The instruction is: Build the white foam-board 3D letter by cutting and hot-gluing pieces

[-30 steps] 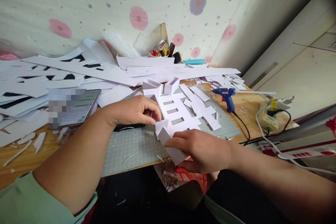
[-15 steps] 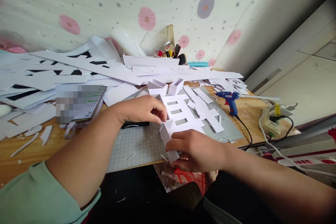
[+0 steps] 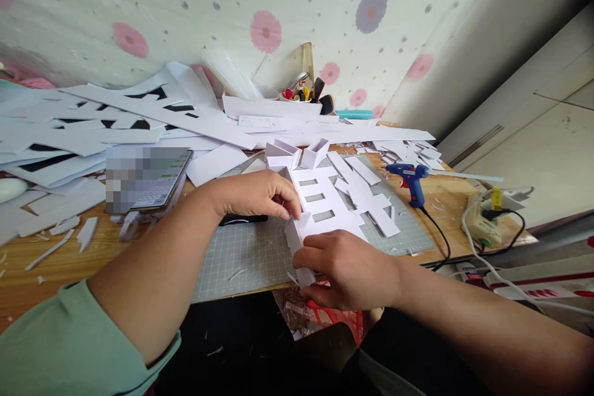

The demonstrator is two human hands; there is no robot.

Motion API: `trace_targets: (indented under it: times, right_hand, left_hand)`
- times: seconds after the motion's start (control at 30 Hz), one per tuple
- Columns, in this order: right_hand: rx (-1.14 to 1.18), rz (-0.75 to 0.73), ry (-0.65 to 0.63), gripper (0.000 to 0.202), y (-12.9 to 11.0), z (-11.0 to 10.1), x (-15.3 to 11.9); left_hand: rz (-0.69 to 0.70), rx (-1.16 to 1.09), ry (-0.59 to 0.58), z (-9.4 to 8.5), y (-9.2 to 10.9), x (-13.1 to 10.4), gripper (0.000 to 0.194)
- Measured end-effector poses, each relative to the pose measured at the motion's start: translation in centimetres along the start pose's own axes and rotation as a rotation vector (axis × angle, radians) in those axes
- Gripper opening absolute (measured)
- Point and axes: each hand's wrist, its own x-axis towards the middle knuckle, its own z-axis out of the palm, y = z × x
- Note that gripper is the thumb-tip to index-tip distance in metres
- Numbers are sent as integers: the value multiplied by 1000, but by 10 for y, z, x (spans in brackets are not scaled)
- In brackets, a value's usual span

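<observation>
Both my hands are on a folded white foam board piece [image 3: 297,246] at the near edge of the grey cutting mat [image 3: 232,266]. With thumb and fingers pinched, my left hand [image 3: 273,193] holds its far end. My right hand [image 3: 346,266] grips the near end, fingers bent over it from the right. Just beyond lies a flat white panel [image 3: 320,189] with rectangular cut-outs. Two small angled white pieces [image 3: 315,153] stand at its far side. A black tool [image 3: 244,219] is partly hidden under my left wrist.
A blue glue gun [image 3: 411,182] stands to the right, its cord running to a power strip [image 3: 487,219]. At left is a tablet-like device [image 3: 162,179] beside piled white board sheets [image 3: 83,130]. A tool box [image 3: 273,106] sits at the back. Scraps [image 3: 413,151] lie around.
The whole view has shifted slightly, moving the scene a little to the right. Both hands keep their hold on the white piece, with hardly any other movement.
</observation>
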Motion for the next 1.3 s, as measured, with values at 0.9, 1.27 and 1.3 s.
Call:
trace_targets:
  times: [0.9,1.27,1.3]
  right_hand:
    - [97,-27,58,32,-2,0,3]
    - [-306,-204,-250,14,-55,-55,58]
    - [-412,-166,-273,15,-63,-50,68]
  left_hand:
    - [76,2,-24,4,-1,2,15]
    - [127,-18,-26,6,-6,2,18]
    - [120,-15,-27,6,-7,2,18]
